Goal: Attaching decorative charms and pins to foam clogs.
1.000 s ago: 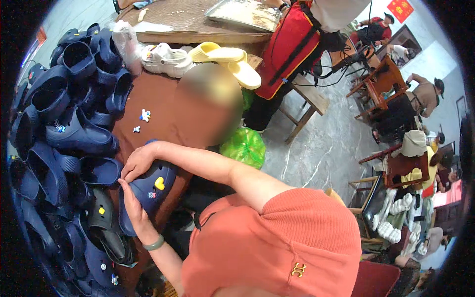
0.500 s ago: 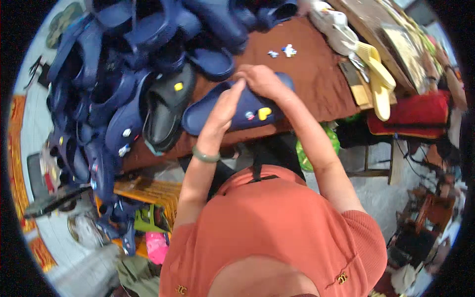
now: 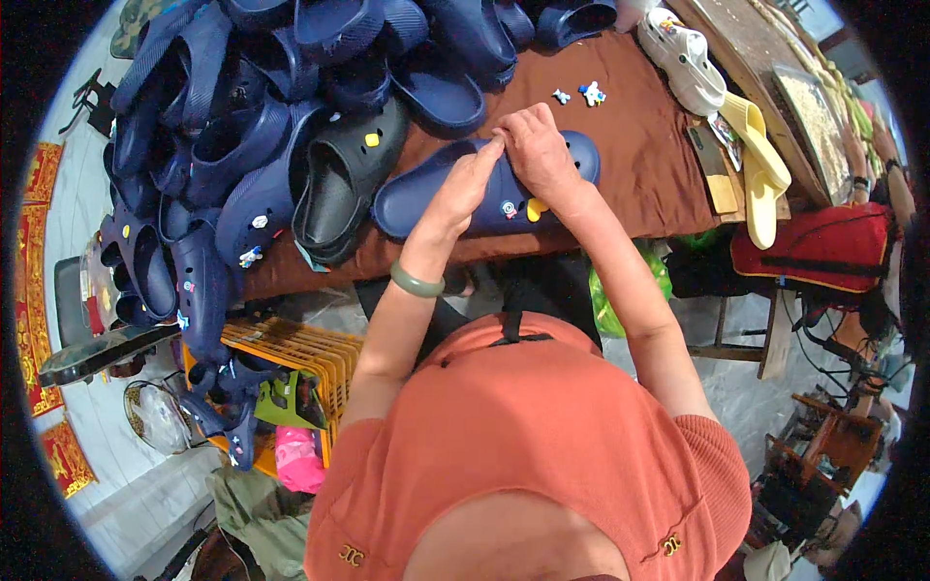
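A navy blue clog (image 3: 417, 200) lies sideways on the brown cloth, with a small round charm (image 3: 509, 209) and a yellow charm (image 3: 537, 208) on its upper. Above the shoe, my left hand (image 3: 467, 184) is closed, its fingers pressed together and pointing at the right hand. Curled in a pinch, my right hand (image 3: 538, 150) meets the left fingertips over the clog's far side. Whatever the fingertips hold is hidden. Two loose white-and-blue charms, a smaller one (image 3: 561, 97) and a larger one (image 3: 592, 94), lie beyond the right hand.
A black clog (image 3: 344, 184) with a yellow charm stands left of the blue one. Navy clogs (image 3: 242, 136) are heaped farther left and back. At the right lie a white clog (image 3: 681, 63) and a yellow slipper (image 3: 763, 174). An orange crate (image 3: 291, 349) stands below left.
My right fingers have curled in more tightly, and the right wrist now partly covers the yellow charm. The whole view has shifted slightly, and the hands stay together over the clog.
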`<action>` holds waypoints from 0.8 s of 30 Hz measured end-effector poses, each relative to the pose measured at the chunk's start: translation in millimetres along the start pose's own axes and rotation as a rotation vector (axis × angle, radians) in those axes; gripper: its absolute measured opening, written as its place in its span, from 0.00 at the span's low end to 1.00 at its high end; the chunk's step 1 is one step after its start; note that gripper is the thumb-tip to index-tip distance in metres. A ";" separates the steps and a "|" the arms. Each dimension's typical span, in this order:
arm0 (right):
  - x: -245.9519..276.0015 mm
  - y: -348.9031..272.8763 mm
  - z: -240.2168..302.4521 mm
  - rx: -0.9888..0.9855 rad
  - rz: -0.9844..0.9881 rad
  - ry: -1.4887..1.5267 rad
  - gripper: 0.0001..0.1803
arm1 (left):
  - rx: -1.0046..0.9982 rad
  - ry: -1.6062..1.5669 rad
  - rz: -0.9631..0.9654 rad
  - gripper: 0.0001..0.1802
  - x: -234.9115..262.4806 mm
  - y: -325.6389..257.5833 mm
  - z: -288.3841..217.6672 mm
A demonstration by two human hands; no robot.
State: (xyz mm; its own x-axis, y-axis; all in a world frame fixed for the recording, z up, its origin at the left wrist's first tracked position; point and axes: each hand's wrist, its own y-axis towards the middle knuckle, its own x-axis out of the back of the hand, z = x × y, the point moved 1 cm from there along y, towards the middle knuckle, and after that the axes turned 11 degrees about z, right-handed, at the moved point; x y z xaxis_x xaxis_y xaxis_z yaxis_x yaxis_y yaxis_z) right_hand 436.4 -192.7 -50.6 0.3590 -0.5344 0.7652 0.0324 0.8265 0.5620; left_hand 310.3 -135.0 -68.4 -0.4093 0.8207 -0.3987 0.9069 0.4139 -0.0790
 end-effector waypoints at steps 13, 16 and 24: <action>12.3 -18.2 -146.8 -0.713 0.301 -0.121 0.19 | 0.033 0.093 -0.009 0.22 -3.0 4.6 -3.3; 23.1 -21.8 -131.4 -0.451 0.086 -0.085 0.18 | 0.056 0.034 -0.027 0.22 -4.7 4.7 -7.0; 53.9 -49.5 1.2 0.052 0.571 -0.226 0.49 | 0.182 0.067 -0.092 0.22 -5.1 9.0 -12.4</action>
State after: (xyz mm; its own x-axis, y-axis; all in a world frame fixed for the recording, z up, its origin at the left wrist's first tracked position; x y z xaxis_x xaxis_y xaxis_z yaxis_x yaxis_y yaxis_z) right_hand 453.0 -262.7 -36.8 0.0994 -0.0389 0.9943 -0.1547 0.9865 0.0541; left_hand 319.3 -130.6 -55.8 -0.4916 0.8094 -0.3212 0.8660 0.4156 -0.2780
